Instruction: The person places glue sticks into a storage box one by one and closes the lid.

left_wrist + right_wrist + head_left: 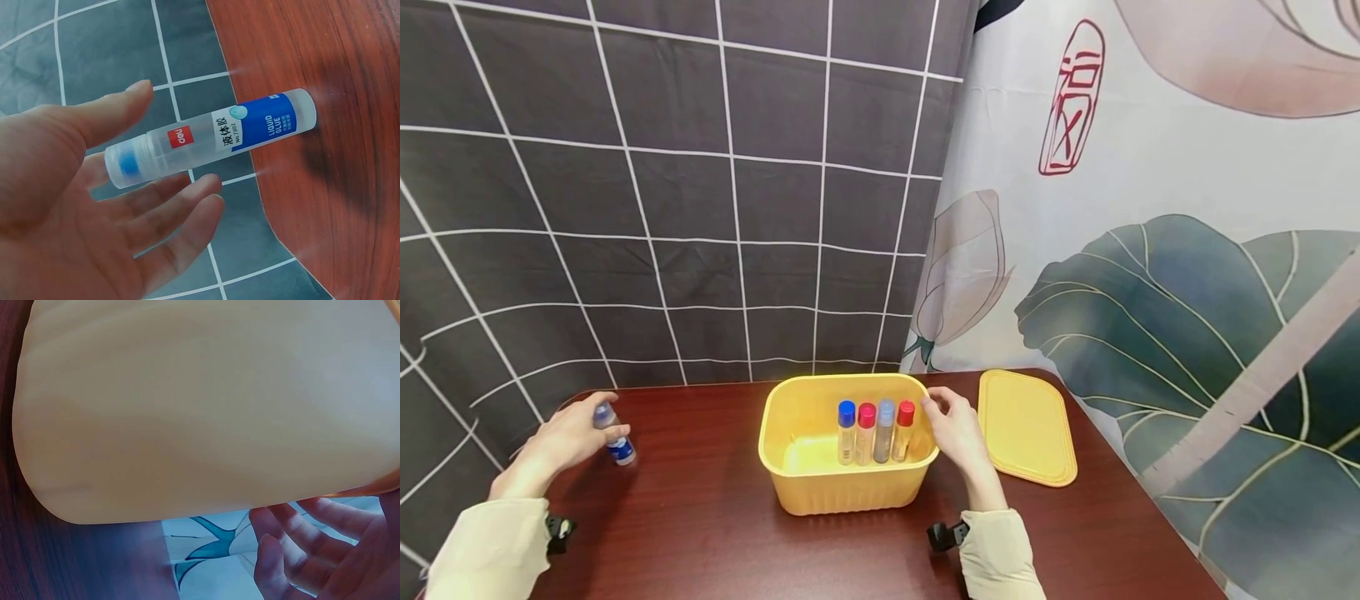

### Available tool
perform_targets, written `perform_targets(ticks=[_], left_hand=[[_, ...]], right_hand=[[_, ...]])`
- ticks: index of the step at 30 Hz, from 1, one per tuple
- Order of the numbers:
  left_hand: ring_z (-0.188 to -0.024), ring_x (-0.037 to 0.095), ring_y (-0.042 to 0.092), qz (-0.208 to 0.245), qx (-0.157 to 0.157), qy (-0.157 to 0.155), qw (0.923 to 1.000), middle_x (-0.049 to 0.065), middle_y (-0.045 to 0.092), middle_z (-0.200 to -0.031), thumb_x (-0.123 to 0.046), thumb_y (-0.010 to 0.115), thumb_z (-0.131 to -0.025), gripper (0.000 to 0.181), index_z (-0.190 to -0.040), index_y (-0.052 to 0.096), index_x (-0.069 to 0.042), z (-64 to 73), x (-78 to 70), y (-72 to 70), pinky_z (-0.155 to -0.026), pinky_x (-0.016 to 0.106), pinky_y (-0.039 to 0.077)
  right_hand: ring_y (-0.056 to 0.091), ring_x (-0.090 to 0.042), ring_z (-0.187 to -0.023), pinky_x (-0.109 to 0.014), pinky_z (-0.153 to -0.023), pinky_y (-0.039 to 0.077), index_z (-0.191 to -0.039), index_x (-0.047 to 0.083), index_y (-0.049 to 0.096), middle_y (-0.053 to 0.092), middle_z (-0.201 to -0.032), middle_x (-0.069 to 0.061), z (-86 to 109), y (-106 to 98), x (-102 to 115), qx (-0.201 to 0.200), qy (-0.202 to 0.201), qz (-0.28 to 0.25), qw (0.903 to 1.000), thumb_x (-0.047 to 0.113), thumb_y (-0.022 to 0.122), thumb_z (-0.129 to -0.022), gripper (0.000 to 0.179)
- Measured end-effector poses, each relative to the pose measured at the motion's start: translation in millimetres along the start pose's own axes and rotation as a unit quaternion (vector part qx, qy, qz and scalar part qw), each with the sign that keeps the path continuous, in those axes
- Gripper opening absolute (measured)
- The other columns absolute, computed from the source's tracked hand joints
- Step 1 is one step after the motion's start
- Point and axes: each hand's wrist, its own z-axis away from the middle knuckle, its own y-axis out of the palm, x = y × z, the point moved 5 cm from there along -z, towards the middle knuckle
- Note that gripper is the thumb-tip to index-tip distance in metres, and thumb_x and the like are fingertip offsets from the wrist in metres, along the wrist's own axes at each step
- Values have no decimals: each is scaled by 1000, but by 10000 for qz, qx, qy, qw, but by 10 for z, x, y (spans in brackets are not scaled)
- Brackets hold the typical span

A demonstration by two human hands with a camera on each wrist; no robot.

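Observation:
A clear liquid glue bottle (pixel 212 139) with a blue label stands on the table at the left. My left hand (pixel 571 432) is around its capped top, thumb (pixel 119 114) on one side and loosely stretched fingers on the other, with a gap at the thumb. In the middle stands a yellow plastic bin (pixel 820 492). Several capped tubes are upright inside it: a blue-capped one (pixel 846 437), two red-capped ones and a pale-blue-capped one (pixel 884 433). My right hand (pixel 958 429) rests with relaxed fingertips at the bin's right rim.
A yellow lid (pixel 1026 429) lies flat on the dark red table (pixel 700 517), right of the bin. Behind the table hangs a grey gridded cloth (pixel 670 200); a white cloth with painted leaves (pixel 1150 317) hangs along the right.

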Motion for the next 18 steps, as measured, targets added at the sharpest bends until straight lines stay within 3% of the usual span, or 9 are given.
perform_targets(ticks=[18], left_hand=[[-90,54,54,98,-116,-220,9996,35,56,-99,-14,69,-85,44,-117,47,7,-3,33,23,-73,64,43]], right_hand=[[57,-24,-82,-33,-70,49,-115,6,67,62,-91,-8,-10,2,-7,-6,48,11,10000,22,59,-98,25]])
